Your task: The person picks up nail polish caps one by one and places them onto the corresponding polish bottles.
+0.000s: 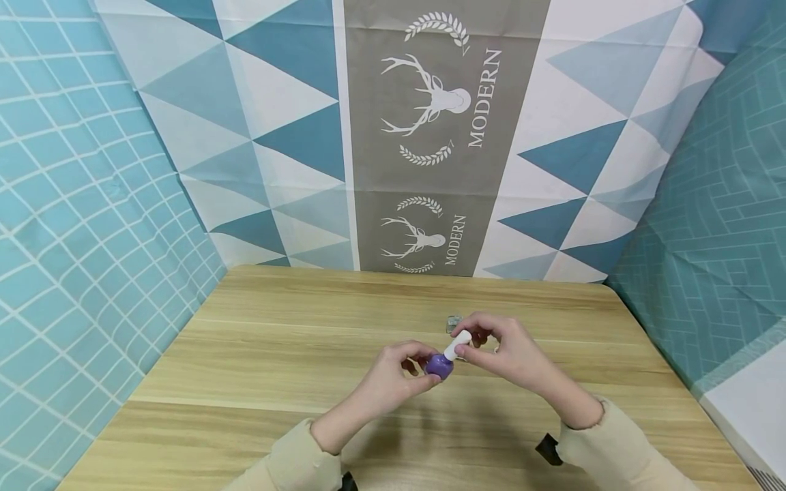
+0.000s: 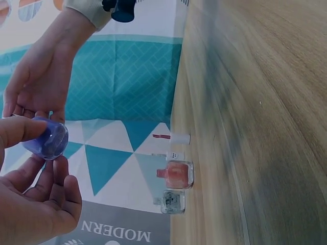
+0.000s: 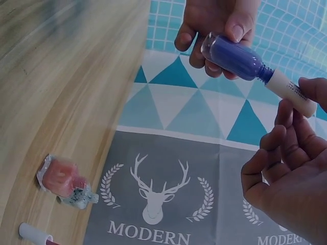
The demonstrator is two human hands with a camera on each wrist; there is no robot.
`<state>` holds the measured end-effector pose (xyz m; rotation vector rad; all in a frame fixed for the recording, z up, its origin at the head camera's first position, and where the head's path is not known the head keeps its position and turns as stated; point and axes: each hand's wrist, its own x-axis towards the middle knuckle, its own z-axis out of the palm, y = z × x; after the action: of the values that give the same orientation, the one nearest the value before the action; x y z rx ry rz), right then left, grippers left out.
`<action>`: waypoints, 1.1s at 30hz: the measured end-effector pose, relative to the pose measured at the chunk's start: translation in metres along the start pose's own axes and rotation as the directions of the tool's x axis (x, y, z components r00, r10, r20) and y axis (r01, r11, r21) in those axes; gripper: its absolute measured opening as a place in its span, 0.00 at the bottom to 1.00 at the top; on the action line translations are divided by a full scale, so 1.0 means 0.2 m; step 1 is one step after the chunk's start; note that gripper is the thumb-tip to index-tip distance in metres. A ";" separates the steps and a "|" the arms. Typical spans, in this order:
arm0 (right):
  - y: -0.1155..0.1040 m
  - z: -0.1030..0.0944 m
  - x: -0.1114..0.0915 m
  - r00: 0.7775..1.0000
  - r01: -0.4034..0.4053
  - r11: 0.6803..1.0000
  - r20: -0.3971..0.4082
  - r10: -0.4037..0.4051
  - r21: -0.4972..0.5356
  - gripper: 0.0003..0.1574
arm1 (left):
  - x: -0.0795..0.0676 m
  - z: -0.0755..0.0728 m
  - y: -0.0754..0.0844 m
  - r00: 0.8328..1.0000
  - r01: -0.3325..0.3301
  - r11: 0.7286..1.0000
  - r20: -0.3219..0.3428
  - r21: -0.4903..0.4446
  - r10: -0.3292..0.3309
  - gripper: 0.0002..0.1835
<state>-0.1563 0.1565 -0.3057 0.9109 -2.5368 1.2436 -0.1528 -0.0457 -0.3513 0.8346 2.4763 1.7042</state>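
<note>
My left hand [image 1: 393, 374] holds a round nail polish bottle [image 1: 439, 367] of purple polish above the table, thumb on one side and fingers on the other. The white cap [image 1: 457, 346] is pinched between thumb and fingers of my right hand [image 1: 506, 349]. In the right wrist view the cap [image 3: 291, 94] sits at the bottle's neck in one line with it, and purple threads show just below its edge. The bottle [image 3: 232, 57] is tilted, its glass base towards the left palm. In the left wrist view the purple bottle [image 2: 48, 140] partly covers the right fingers.
Beyond the hands on the wooden table [image 1: 276, 368] stand an uncapped pink-red polish bottle [image 2: 177, 174] and an uncapped glitter polish bottle [image 2: 172, 202]. Beside them is a white cap [image 2: 180, 138] with a red-coated brush, plus another white cap [image 2: 176, 155]. Patterned cloths [image 1: 295, 170] surround the table.
</note>
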 end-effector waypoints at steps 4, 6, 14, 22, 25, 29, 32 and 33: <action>0.01 0.00 0.01 0.999 -0.031 0.998 0.018 0.030 0.062 0.10 | 0.01 0.01 -0.01 1.000 0.009 1.000 -0.004 -0.021 -0.009 0.13; 0.02 0.00 0.01 0.999 -0.033 0.995 0.024 0.031 0.098 0.11 | 0.02 0.02 -0.06 1.000 0.013 0.999 -0.009 -0.031 -0.013 0.13; 0.07 0.01 0.02 0.998 -0.057 0.988 0.015 0.055 0.141 0.11 | 0.06 0.05 -0.18 0.998 0.061 0.997 -0.019 -0.054 -0.063 0.14; 0.17 0.04 0.03 0.999 -0.044 0.989 0.014 0.042 0.138 0.10 | 0.07 0.05 -0.17 0.995 0.101 0.991 -0.007 -0.092 -0.102 0.14; 0.19 0.04 0.03 0.999 -0.034 0.989 0.014 0.032 0.142 0.09 | 0.07 0.06 -0.18 0.994 0.106 0.989 -0.003 -0.103 -0.107 0.14; 0.20 0.05 0.04 1.000 -0.028 0.989 0.009 0.027 0.148 0.08 | 0.07 0.06 -0.18 0.994 0.106 0.988 0.001 -0.112 -0.106 0.14; 0.20 0.05 0.04 0.999 -0.039 0.989 0.007 0.038 0.142 0.09 | 0.08 0.07 -0.18 0.995 0.102 0.988 0.004 -0.117 -0.103 0.14; 0.20 0.05 0.04 0.999 -0.042 0.990 0.005 0.042 0.138 0.09 | 0.08 0.07 -0.18 0.995 0.102 0.988 0.005 -0.120 -0.103 0.14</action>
<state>-0.1856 0.1637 -0.3350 0.8908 -2.5100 1.4469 -0.1768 -0.0367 -0.3843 0.6829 2.3454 1.7974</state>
